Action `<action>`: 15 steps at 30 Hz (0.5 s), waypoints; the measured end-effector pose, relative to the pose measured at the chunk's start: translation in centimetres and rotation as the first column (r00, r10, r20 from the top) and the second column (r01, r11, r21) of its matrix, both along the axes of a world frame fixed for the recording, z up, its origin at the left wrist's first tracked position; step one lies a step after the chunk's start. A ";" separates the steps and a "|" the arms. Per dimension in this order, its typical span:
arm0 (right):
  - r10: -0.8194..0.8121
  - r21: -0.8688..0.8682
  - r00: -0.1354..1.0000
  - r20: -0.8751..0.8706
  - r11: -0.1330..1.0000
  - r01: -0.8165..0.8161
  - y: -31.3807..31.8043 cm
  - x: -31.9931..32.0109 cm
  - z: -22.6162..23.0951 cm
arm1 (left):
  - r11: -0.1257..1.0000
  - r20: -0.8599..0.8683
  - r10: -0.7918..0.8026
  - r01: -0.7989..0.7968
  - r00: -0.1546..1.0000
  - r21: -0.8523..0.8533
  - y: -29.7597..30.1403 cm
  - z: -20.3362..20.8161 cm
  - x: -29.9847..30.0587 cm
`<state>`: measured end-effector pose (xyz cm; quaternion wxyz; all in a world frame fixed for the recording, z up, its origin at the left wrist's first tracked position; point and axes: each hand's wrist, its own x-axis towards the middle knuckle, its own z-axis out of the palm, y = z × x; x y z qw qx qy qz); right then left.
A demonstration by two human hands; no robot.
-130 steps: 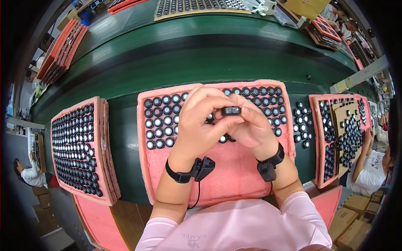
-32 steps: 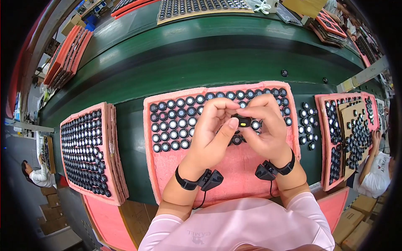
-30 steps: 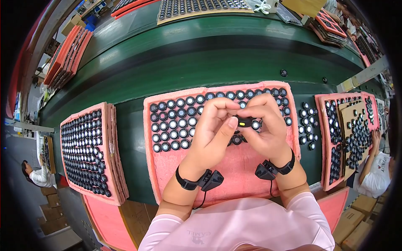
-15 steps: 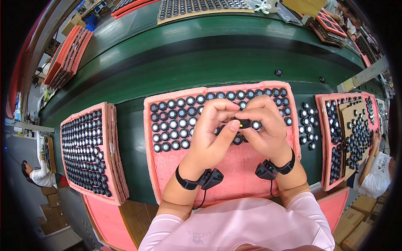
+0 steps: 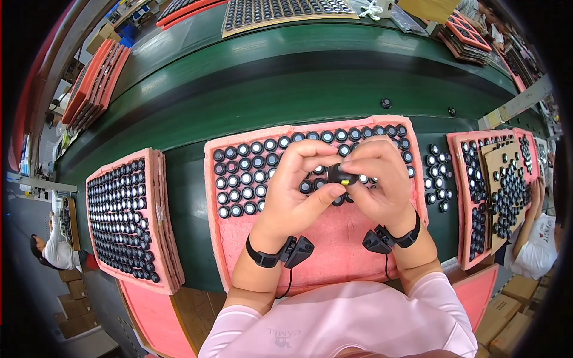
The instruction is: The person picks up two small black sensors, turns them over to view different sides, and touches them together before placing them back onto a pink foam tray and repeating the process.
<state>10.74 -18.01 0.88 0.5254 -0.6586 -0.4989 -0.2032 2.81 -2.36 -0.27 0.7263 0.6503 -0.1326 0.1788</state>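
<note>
A small black round part [image 5: 340,173] with a yellow-green mark is held above the pink foam tray [image 5: 286,250]. My right hand [image 5: 381,176] pinches it between thumb and fingers. From the other side, the curled fingers and thumb of my left hand [image 5: 301,188] close around it; their exact contact is partly hidden. Rows of similar black round parts with pale or dark centres [image 5: 258,161] sit in the tray beneath, some covered by my hands. The near part of the tray shows bare pink foam.
A stack of filled pink trays [image 5: 122,221] stands at left. Loose black parts [image 5: 439,173] lie right of my tray, beside other trays [image 5: 471,238] and a cardboard sheet [image 5: 494,179] heaped with parts. Behind runs a green conveyor belt [image 5: 268,83]. A co-worker [image 5: 534,244] is at far right.
The black part has tilted between my fingers, showing more of its dark side and its yellow-green mark. My left thumb has shifted slightly lower. Loose parts on the belt have moved left.
</note>
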 end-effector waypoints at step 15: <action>0.581 0.539 0.111 -0.806 0.799 -0.268 0.1 -1.7 -0.7 | 0.889 0.211 0.188 -0.257 0.959 0.378 1.8 2.1 -0.3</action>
